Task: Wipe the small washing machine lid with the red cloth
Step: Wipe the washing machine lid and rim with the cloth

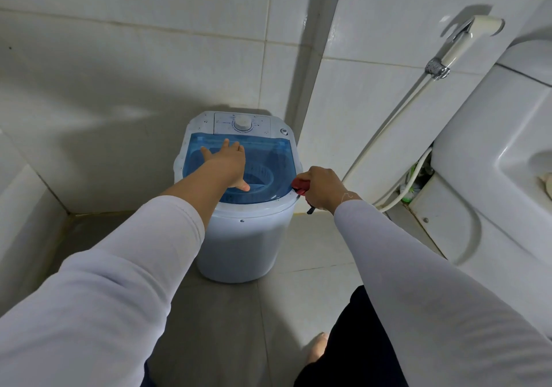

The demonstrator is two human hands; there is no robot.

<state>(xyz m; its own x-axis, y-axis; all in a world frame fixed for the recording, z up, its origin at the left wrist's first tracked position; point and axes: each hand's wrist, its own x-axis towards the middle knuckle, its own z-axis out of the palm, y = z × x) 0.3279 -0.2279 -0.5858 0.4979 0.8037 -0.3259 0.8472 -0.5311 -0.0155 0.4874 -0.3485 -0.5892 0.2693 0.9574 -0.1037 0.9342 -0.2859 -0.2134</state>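
Small white washing machine (242, 237) upright on floor, translucent blue lid (274, 159) shut. Red cloth (300, 184) bunched at lid's right front edge.

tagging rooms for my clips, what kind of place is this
Most likely a small tiled bathroom: a toilet stands on the right, a bidet sprayer hangs on the tiled wall, and a small washing machine sits in the corner.

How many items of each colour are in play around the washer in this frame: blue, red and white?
Blue: 1, the translucent lid
Red: 1, the red cloth bunched in the right hand
White: 3, the washing machine tub, the dial, the spray nozzle on the wall
Total: 5
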